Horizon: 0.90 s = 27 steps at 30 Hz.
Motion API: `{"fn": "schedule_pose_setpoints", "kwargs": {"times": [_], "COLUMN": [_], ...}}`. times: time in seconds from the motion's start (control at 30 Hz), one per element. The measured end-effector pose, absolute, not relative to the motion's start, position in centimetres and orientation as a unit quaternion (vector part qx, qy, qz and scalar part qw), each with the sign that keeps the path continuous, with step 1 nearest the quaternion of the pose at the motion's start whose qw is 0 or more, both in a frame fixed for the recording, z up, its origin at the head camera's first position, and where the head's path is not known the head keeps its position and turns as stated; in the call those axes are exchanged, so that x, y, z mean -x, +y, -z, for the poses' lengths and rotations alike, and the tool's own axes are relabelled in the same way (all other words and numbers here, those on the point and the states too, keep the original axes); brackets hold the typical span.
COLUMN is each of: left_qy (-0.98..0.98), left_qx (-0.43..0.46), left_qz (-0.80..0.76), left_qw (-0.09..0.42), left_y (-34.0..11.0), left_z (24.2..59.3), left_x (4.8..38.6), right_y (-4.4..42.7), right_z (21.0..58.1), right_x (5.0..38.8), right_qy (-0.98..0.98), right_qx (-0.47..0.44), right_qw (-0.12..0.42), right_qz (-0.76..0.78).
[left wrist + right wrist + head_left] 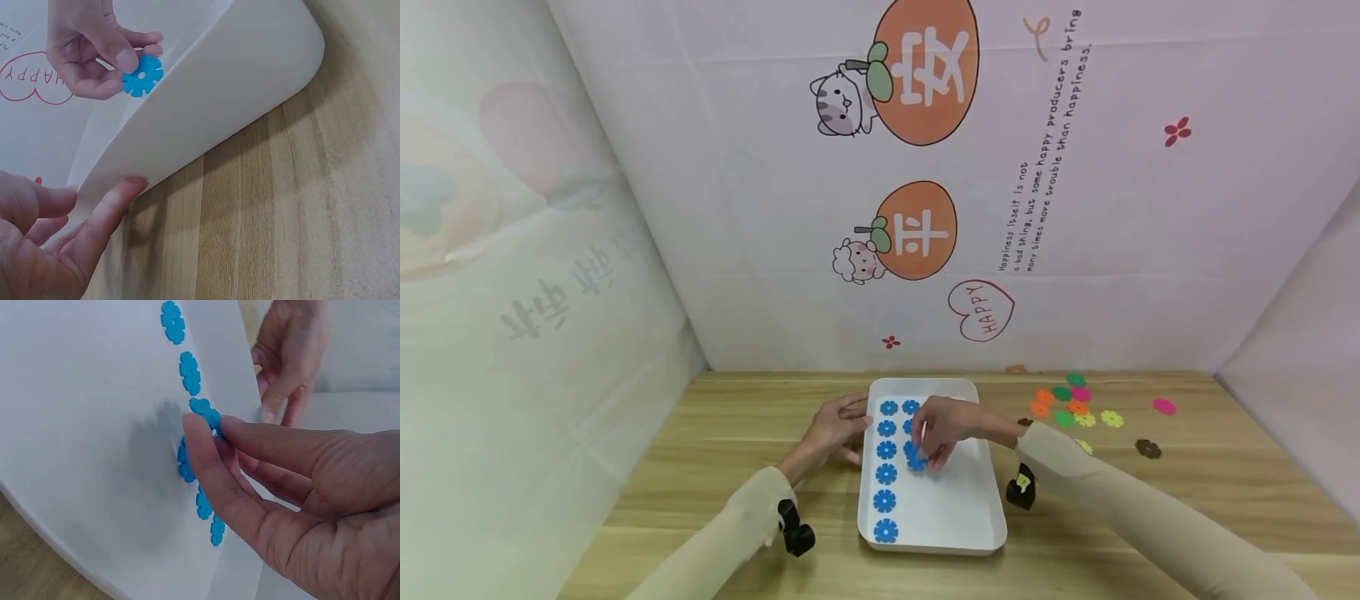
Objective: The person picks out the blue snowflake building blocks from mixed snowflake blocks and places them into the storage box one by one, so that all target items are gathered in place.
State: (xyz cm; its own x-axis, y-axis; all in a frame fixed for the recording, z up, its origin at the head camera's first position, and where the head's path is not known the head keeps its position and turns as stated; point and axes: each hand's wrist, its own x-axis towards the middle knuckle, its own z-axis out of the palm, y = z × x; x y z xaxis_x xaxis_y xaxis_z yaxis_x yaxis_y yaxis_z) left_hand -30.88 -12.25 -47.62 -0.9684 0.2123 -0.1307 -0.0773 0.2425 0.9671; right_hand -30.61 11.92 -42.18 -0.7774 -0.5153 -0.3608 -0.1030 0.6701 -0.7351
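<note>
A white tray (951,517) lies on the wooden table with notched blue plastic discs inside. One full column of blue discs (886,474) runs down its left side, and a second column (911,407) starts at the far end beside it. My right hand (946,425) is over the tray, pinching a blue disc (142,75) between thumb and fingertips; in the right wrist view that disc (205,414) is tilted and partly covered by fingers. At the tray's left wall my left hand (833,429) has extended fingers, their tips touching the rim and outer side.
Right of the tray, loose discs in orange (1041,403), green (1064,418), yellow (1112,418), pink (1164,407) and brown (1147,448) are scattered on the table (722,475). A printed white cloth (760,208) hangs behind the table and along both sides.
</note>
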Motion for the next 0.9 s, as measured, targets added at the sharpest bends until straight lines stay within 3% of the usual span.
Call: {"fn": "schedule_pose_setpoints", "kwargs": {"times": [0.9], "left_qy": [0.788], "left_qx": [-0.045], "left_qz": [-0.605], "left_qw": [0.104], "left_y": [-12.4], "left_z": [47.7], "left_x": [30.6], "right_y": [10.1], "right_z": [43.7], "right_x": [29.3], "right_qy": [0.911], "right_qx": [0.162], "right_qw": [0.210], "right_qz": [0.315]}}
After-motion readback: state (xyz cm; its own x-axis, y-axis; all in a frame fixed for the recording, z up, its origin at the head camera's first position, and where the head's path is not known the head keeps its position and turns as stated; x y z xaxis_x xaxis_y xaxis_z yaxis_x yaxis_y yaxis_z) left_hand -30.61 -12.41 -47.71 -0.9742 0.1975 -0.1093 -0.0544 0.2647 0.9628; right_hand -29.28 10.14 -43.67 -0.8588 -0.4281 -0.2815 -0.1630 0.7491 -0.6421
